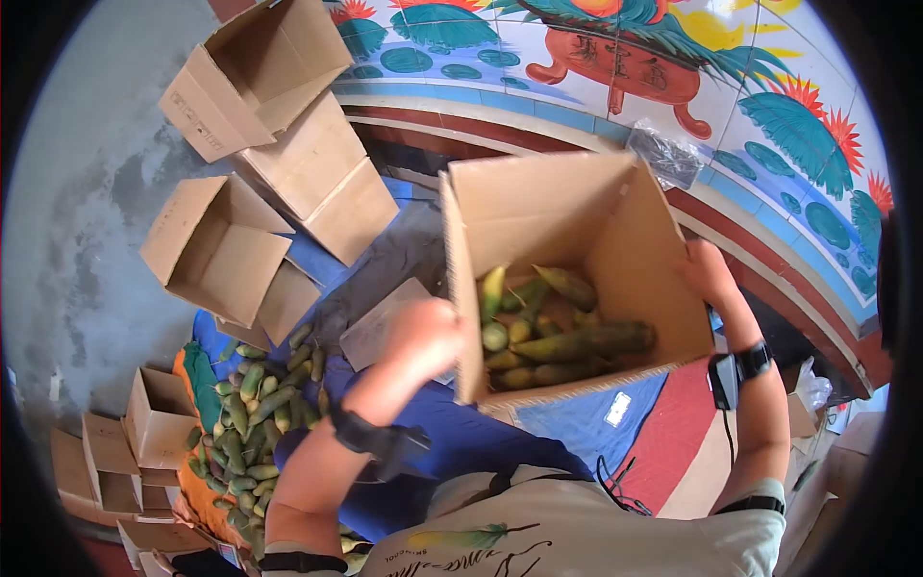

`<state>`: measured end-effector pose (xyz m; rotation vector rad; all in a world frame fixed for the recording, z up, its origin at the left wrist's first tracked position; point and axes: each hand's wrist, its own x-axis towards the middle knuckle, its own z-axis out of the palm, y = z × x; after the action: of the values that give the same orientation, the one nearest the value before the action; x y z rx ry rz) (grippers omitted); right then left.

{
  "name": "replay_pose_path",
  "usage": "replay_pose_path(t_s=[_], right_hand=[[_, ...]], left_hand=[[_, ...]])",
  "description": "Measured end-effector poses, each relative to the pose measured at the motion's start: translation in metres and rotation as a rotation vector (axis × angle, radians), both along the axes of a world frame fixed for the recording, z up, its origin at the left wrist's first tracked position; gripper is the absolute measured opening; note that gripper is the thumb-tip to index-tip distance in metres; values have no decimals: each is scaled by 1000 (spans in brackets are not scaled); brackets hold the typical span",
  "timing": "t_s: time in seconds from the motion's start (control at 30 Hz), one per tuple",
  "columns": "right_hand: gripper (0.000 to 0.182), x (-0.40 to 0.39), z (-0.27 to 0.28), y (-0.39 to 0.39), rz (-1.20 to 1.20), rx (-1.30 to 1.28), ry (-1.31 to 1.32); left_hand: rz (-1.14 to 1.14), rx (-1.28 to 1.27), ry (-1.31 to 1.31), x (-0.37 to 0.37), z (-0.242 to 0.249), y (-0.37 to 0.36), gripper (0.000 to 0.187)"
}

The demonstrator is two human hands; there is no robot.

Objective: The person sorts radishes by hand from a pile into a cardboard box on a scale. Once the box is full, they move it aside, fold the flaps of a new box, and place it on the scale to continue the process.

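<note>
An open cardboard box (663, 240) is tilted in front of my body, with several green and yellowish cucumber-like vegetables (577, 341) lying at its bottom. My left hand (428, 335) is closed at the box's left side, slightly blurred. On the right side, my right hand (707, 273) grips the box wall, its fingers partly hidden by the cardboard. A large pile of similar vegetables (252, 409) lies to the lower left on coloured cloths, beside my left forearm.
Open cardboard boxes stand at the upper left (260, 77), middle left (216, 250) and lower left (159, 413). A clear plastic container (370, 332) lies left of the held box. Beyond it runs a painted tile wall (461, 58) with a crumpled plastic bag (663, 154).
</note>
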<state>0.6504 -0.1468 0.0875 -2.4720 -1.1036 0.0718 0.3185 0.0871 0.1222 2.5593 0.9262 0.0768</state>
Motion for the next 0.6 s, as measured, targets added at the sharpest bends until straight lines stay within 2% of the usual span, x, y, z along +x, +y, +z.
replay_pose_path(t_s=[0.07, 0.13, 0.2, 0.23, 0.27, 0.33, 0.47, 0.53, 0.6], right_hand=[[32, 6, -3, -41, -79, -78, 34], [31, 9, -4, -71, -124, -131, -30], [30, 28, -28, -96, -119, -219, -125], [29, 38, -42, -109, -113, -295, -213], [29, 50, -56, -131, -115, -298, -212], [26, 67, -74, -169, -415, -375, -115], [24, 83, -74, -163, -362, -388, -102], [22, 105, -80, -146, -359, -372, -248], [23, 95, -58, -120, -313, -375, -232]], left_hand=[[-69, -109, 36, 13, -26, -28, 30], [-164, -166, 82, 23, -50, -53, 31], [-297, -232, 128, 30, -74, -69, 31], [-360, -425, 94, 33, -72, -69, 33], [-362, -428, 96, 33, -68, -66, 33], [-426, -373, -50, 24, -55, -51, 32], [-174, -279, -34, -27, -40, -7, 23], [-4, -369, -218, -65, -48, 17, 22], [113, -229, -249, -101, -35, 30, 19]])
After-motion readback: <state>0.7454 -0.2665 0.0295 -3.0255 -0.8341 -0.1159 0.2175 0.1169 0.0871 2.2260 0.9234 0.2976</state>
